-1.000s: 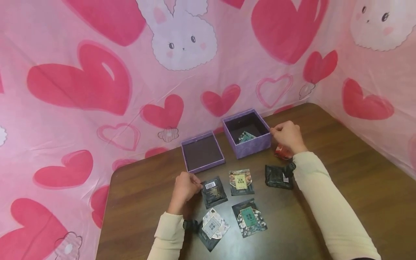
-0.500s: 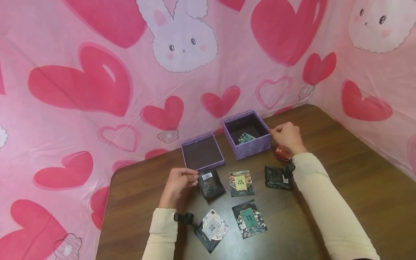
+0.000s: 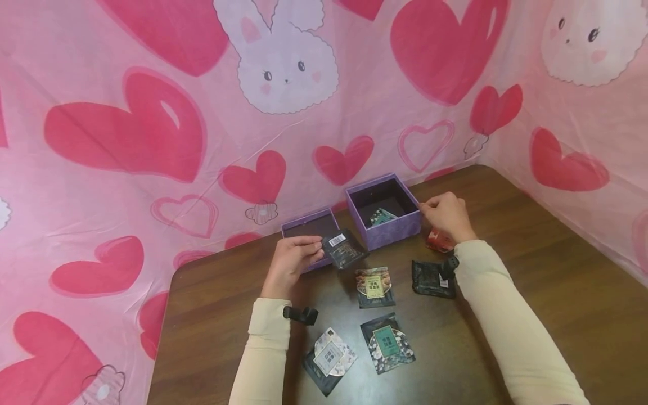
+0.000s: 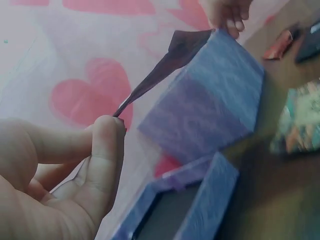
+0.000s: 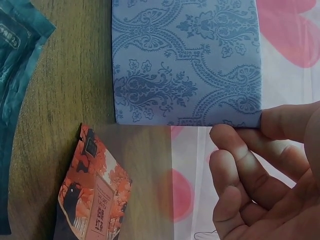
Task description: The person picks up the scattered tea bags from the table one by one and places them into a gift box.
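Observation:
My left hand [image 3: 292, 263] pinches one corner of a black sachet [image 3: 346, 251] with a barcode label. The sachet is held up over the right part of the purple lid [image 3: 311, 225], hiding some of it; in the left wrist view it appears nearly edge-on. Thumb and fingers of my right hand [image 3: 448, 216] pinch the right rim of the open purple patterned box [image 3: 392, 230]. Inside the box lies a teal floral sachet [image 3: 382, 216]. Below the right hand, a red sachet [image 5: 97, 192] rests on the table, partly covered in the head view.
In front of the box lie a yellow-labelled sachet [image 3: 374, 288], a green-labelled sachet [image 3: 387, 344] and a white floral sachet [image 3: 330, 360]. Another dark sachet [image 3: 432, 279] is by the right wrist. A pink heart-patterned cloth [image 3: 283, 132] hangs behind the wooden table [image 3: 212, 320].
The left hand has lifted the black barcoded sachet off the table and carried it up and right toward the box. My right hand keeps its hold on the box rim.

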Demonstrator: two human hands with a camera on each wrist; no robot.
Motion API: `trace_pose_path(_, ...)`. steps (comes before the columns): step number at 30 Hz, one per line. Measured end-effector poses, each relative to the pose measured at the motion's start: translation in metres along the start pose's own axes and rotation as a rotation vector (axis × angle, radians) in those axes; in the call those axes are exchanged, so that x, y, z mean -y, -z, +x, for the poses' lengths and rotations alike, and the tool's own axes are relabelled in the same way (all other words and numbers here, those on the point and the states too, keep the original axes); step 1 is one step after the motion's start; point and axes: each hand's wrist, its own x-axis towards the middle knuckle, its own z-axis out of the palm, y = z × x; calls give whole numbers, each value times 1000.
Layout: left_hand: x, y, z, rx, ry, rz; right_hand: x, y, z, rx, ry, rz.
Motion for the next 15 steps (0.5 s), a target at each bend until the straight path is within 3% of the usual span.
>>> trace_pose_path(6, -14, -30, 18, 6, -21, -94, 1, 2, -1, -9, 8, -2)
trace_pose_path(15, -20, -66, 44, -28, -43, -264, 1, 0, 0, -4, 6, 2)
